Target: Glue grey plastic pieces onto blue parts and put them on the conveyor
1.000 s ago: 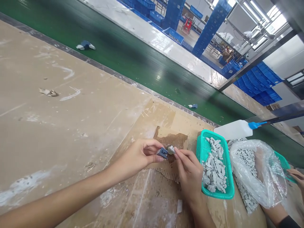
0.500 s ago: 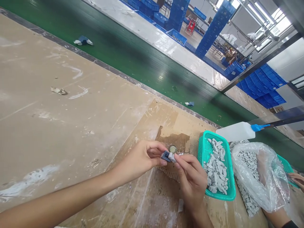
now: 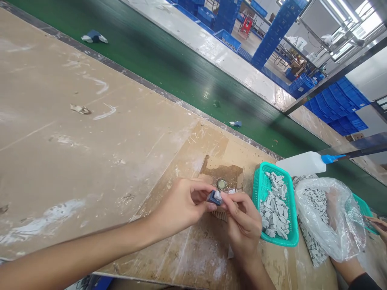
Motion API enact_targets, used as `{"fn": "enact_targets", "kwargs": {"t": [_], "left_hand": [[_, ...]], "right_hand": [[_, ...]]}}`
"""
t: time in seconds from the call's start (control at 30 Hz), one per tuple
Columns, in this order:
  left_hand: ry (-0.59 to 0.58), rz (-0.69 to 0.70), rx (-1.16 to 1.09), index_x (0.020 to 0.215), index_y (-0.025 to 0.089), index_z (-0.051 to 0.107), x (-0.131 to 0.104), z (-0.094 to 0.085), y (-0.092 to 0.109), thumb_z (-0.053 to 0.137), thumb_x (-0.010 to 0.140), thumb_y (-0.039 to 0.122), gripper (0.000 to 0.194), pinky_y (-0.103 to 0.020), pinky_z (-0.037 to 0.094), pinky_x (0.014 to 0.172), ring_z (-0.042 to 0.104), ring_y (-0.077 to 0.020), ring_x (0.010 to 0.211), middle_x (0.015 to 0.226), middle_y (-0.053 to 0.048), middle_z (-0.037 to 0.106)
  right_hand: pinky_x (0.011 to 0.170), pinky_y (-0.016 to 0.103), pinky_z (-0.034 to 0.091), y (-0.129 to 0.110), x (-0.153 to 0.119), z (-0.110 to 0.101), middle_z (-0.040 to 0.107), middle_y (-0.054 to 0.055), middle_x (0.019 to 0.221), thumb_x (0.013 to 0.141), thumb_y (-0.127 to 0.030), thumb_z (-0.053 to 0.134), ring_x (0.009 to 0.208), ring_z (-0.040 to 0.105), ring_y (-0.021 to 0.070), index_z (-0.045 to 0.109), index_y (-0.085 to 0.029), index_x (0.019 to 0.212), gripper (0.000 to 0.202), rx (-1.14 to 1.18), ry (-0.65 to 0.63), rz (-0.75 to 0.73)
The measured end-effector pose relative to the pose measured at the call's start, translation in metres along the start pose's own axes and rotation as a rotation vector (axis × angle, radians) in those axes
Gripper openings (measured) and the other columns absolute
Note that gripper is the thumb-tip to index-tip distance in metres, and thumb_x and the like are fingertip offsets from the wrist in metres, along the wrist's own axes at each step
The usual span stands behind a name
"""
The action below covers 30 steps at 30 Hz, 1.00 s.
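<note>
Between thumb and fingers, my left hand (image 3: 189,201) pinches a small dark-blue plastic piece (image 3: 213,199). My right hand (image 3: 243,217) pinches a small light-grey piece (image 3: 217,195), which sits against the blue piece at its notch; whether it is fully seated I cannot tell. Just beyond my fingertips a small round metal cap (image 3: 221,184) rests on a brown, stained cardboard patch (image 3: 225,172). Right of my right hand stands a green plastic basket (image 3: 295,213) holding many small grey pieces (image 3: 275,205).
A white bottle (image 3: 302,164) with a blue nozzle lies behind the basket. At right, another person's hand (image 3: 377,225) and arm are near a clear plastic bag (image 3: 347,237) of grey pieces. A green conveyor belt (image 3: 169,76) crosses behind, carrying blue-and-white parts (image 3: 94,37).
The grey piece has moved into the notch of the blue piece, which is turned slightly. Parts on the belt have shifted left and up in view; the camera view has shifted slightly too.
</note>
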<state>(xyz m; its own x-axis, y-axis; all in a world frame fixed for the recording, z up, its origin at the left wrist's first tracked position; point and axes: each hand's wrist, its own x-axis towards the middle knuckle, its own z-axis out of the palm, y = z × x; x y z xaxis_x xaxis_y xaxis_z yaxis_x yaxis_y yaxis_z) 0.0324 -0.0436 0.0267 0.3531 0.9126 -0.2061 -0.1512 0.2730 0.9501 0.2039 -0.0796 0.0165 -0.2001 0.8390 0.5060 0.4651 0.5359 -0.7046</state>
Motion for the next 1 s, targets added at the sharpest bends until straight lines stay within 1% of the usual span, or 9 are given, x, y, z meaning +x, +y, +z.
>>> {"fn": "enact_targets", "kwargs": {"t": [0.1,0.27,0.37,0.47,0.57,0.77,0.87,0.93,1.0], "left_hand": [[0.034,0.1,0.121,0.075,0.016,0.078,-0.001,0.0,0.0,0.066,0.069,0.007,0.016,-0.018,0.051,0.06,0.065,-0.0131,0.067,0.073,-0.002,0.069],[0.056,0.143,0.166,0.074,0.013,0.076,-0.002,-0.001,0.0,0.068,0.071,0.01,0.01,-0.018,0.052,0.058,0.064,-0.0134,0.065,0.074,-0.003,0.068],[0.063,0.161,0.179,0.076,0.013,0.076,-0.001,-0.003,0.0,0.065,0.072,0.009,0.013,-0.017,0.052,0.056,0.063,-0.0125,0.064,0.075,-0.003,0.067],[0.016,0.163,0.166,0.08,0.013,0.077,-0.001,-0.005,0.001,0.061,0.073,0.007,0.018,-0.018,0.055,0.06,0.065,-0.0138,0.069,0.08,-0.004,0.068],[-0.02,0.193,0.214,0.083,0.014,0.078,-0.001,-0.008,0.003,0.059,0.075,0.006,0.022,-0.019,0.057,0.064,0.068,-0.0152,0.074,0.083,-0.005,0.069],[0.017,0.324,0.446,0.094,0.015,0.078,-0.006,-0.007,0.004,0.056,0.079,0.005,0.028,-0.02,0.056,0.07,0.069,-0.0173,0.086,0.096,-0.008,0.072],[0.034,0.378,0.521,0.1,0.016,0.077,-0.007,-0.006,0.003,0.054,0.08,0.007,0.032,-0.024,0.055,0.078,0.068,-0.0186,0.093,0.102,-0.009,0.072],[0.015,0.359,0.513,0.1,0.017,0.077,-0.006,-0.006,0.002,0.055,0.081,0.009,0.03,-0.026,0.054,0.084,0.067,-0.0201,0.097,0.104,-0.01,0.071],[-0.026,0.256,0.406,0.109,0.018,0.074,-0.003,-0.009,0.004,0.06,0.081,0.013,0.032,-0.028,0.054,0.08,0.066,-0.0202,0.092,0.1,-0.009,0.07]], "right_hand": [[0.067,0.024,0.054,-0.001,-0.001,-0.001,0.063,0.004,0.097,0.089,0.006,0.05,0.085,0.062,0.0127,0.062,-0.034,0.13,0.059,-0.001,-0.015,0.008],[0.069,0.024,0.056,-0.003,-0.004,0.004,0.062,0.005,0.097,0.089,0.005,0.049,0.084,0.062,0.0121,0.06,-0.032,0.133,0.058,0.003,-0.002,0.0],[0.07,0.023,0.056,-0.006,-0.004,0.007,0.061,0.005,0.095,0.091,0.004,0.048,0.083,0.063,0.0118,0.059,-0.03,0.134,0.056,-0.01,-0.024,0.014],[0.069,0.023,0.056,-0.008,-0.004,0.011,0.061,0.005,0.091,0.092,0.003,0.048,0.083,0.062,0.012,0.058,-0.029,0.136,0.055,-0.052,-0.018,0.014],[0.067,0.023,0.056,-0.011,-0.003,0.014,0.061,0.004,0.088,0.092,0.0,0.048,0.081,0.061,0.0125,0.057,-0.031,0.136,0.055,-0.086,0.023,-0.01],[0.066,0.025,0.056,-0.017,-0.005,0.018,0.063,0.004,0.087,0.092,0.0,0.047,0.08,0.062,0.0135,0.055,-0.035,0.138,0.058,-0.133,0.092,-0.037],[0.067,0.026,0.056,-0.018,-0.01,0.022,0.062,0.005,0.086,0.092,0.0,0.046,0.079,0.062,0.0138,0.053,-0.035,0.139,0.059,-0.155,0.142,-0.039],[0.067,0.025,0.056,-0.018,-0.009,0.022,0.063,0.004,0.085,0.093,0.0,0.045,0.079,0.062,0.0133,0.054,-0.034,0.139,0.058,-0.159,0.163,-0.04],[0.068,0.023,0.056,-0.017,-0.004,0.019,0.065,0.004,0.085,0.094,-0.001,0.045,0.078,0.064,0.0123,0.058,-0.034,0.135,0.054,-0.15,0.133,-0.018]]}}
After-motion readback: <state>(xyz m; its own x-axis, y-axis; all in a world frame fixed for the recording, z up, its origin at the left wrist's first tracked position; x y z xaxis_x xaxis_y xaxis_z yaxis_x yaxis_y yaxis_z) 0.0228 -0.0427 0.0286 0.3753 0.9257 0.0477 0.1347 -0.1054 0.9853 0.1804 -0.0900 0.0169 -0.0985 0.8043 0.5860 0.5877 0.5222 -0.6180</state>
